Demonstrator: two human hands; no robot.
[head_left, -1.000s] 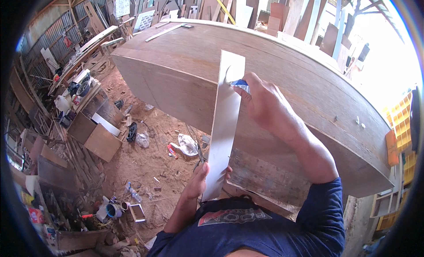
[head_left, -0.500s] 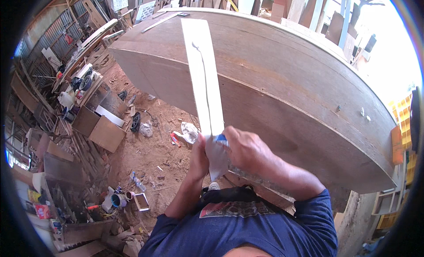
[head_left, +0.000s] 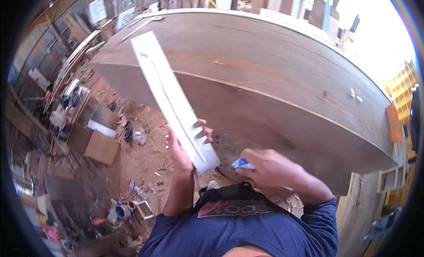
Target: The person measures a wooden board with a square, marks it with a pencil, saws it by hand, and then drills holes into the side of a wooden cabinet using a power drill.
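My left hand (head_left: 180, 154) grips a long white strip (head_left: 170, 98) near its lower end, thumb along one edge and fingertips over the other. The strip slants up and to the left, with its far end above the large brown wooden panel structure (head_left: 265, 62). A thin dark wavy line, which looks like a bead of glue, runs along its face. My right hand (head_left: 271, 166) is closed around a blue and white squeeze tube (head_left: 243, 164), partly hidden by the fingers. The tube is apart from the strip, to the right of its lower end.
The wooden structure spans the space ahead and to the right. On the littered floor at left lie a brown board (head_left: 102, 147), a clear bottle (head_left: 138, 190) and a small open box (head_left: 145, 210). An orange block (head_left: 393, 123) stands at the structure's right end. Timber leans behind.
The tube in my right hand has come away from the strip, down and right. My left hand has tilted the strip leftward, and its fingers now show along the right edge.
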